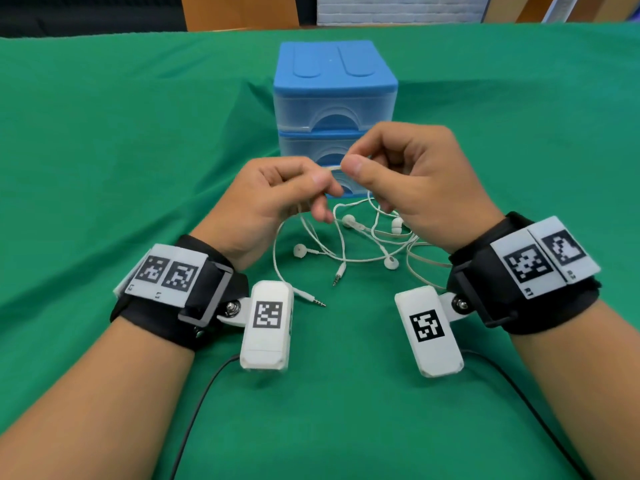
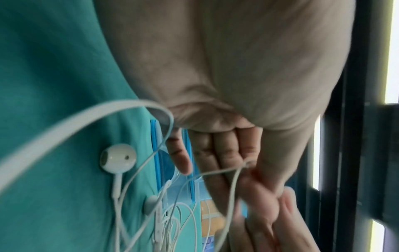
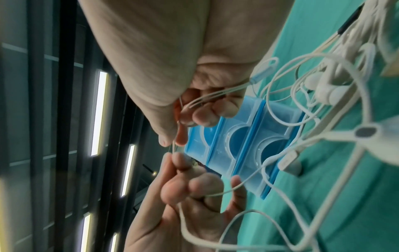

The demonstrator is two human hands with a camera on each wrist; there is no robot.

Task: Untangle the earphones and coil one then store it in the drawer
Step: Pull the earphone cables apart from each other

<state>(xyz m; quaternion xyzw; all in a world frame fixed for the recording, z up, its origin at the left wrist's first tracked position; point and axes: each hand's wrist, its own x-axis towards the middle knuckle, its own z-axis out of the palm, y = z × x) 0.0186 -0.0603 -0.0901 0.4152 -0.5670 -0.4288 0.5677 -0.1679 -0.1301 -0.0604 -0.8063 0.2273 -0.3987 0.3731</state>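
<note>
Two white wired earphones (image 1: 349, 237) lie tangled on the green cloth, their buds (image 1: 300, 251) and jack plugs (image 1: 339, 273) spread between my wrists. Both hands are raised above the tangle, in front of the blue drawer unit (image 1: 334, 98). My left hand (image 1: 287, 192) pinches a strand of the white cable between thumb and forefinger. My right hand (image 1: 398, 168) pinches the same strand close beside it, thumb tip almost touching the left fingers. Cable loops (image 2: 134, 170) hang from both grips down to the cloth. All three drawers (image 3: 248, 145) look closed.
The green cloth (image 1: 121, 150) covers the whole table. The drawer unit stands at the centre back, just behind my hands. Black leads (image 1: 201, 403) from the wrist cameras trail toward the table's near edge.
</note>
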